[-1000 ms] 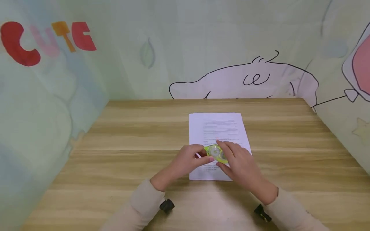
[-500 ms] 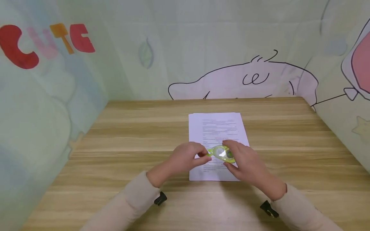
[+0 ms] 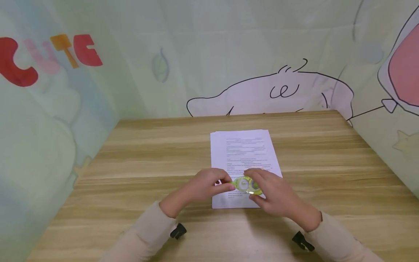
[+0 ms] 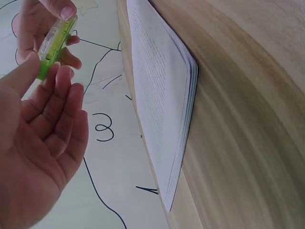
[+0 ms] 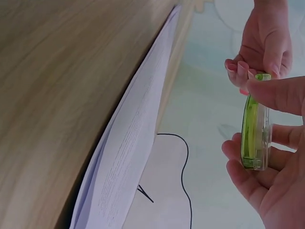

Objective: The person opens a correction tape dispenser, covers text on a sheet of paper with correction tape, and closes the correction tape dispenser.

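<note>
A clear and lime-green correction tape (image 3: 243, 184) is held between both hands above the printed sheets (image 3: 240, 145). My left hand (image 3: 209, 183) pinches its narrow green end between thumb and forefinger. Around the wider body, my right hand (image 3: 273, 191) curls its thumb and fingers. In the left wrist view the correction tape (image 4: 57, 45) appears edge-on, with the left hand's other fingers loosely bent below it. The right wrist view shows the tape's green side (image 5: 255, 129) and clear side, well apart from the paper stack (image 5: 128, 138).
The sheets lie as a stack on a wood-grain table (image 3: 147, 156). Behind the table hangs a pale cloth (image 3: 137, 72) with cartoon drawings. A black clip-like piece (image 3: 178, 231) is at the left cuff, and another black piece (image 3: 302, 241) is at the right cuff.
Both hands and the correction tape shifted slightly right, then back left and lower in the head view. My left fingers now pinch nearer the tape's narrow tip. The head view has tilted slightly.
</note>
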Available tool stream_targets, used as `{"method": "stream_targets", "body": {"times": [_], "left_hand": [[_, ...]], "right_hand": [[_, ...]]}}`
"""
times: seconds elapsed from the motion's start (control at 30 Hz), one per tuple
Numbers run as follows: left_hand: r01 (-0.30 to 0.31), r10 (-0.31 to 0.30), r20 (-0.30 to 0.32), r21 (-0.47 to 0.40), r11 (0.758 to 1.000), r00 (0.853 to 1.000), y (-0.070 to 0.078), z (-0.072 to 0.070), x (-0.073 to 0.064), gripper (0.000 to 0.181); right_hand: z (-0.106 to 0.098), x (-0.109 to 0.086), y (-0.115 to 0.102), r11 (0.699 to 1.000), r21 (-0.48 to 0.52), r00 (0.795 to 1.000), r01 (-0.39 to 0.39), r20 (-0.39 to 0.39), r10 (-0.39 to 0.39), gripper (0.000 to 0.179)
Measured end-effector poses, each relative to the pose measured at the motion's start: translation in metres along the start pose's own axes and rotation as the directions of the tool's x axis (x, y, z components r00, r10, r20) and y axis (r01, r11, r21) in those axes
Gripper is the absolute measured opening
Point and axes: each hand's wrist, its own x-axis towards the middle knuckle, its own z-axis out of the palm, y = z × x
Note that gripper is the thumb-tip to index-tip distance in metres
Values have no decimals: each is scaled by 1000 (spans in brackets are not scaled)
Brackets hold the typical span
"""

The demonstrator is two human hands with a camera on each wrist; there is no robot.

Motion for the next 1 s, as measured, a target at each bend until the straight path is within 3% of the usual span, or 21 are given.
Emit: {"method": "stream_targets", "body": {"times": [0.1,0.27,0.37,0.47,0.53,0.6,0.7,0.87,0.93,1.0], "left_hand": [[-12,12,-5,28,1000,1000,-1,3,0,20],[-37,39,-20,132,991,999,-2,7,0,23],[-4,15,-56,203,979,998,-2,8,-1,27],[62,-37,-97,264,963,995,-3,8,-7,33],[98,-71,-105,278,956,992,-6,8,-11,35],[124,-99,-103,273,954,990,-8,9,-13,35],[153,-131,-100,258,954,986,-12,10,-16,36],[173,-151,-109,231,957,983,-15,12,-20,34],[176,-152,-118,225,958,981,-18,13,-22,31],[172,-143,-137,230,958,980,-21,15,-23,29]], "right_hand": [[1,-2,1,998,-45,999,36,-14,-37,57],[4,-4,5,993,-98,990,62,-121,-74,58],[4,-2,9,996,-94,994,-1,-112,-10,56],[0,2,20,986,-68,988,-156,-11,155,54],[-2,4,34,954,-64,953,-293,66,297,54],[-4,4,52,904,-81,895,-419,133,426,55],[-4,2,79,828,-98,802,-552,210,559,58],[3,-5,107,735,-139,677,-664,307,669,65],[6,-7,111,718,-161,645,-677,340,685,66],[5,-8,112,711,-172,628,-682,360,690,67]]}}
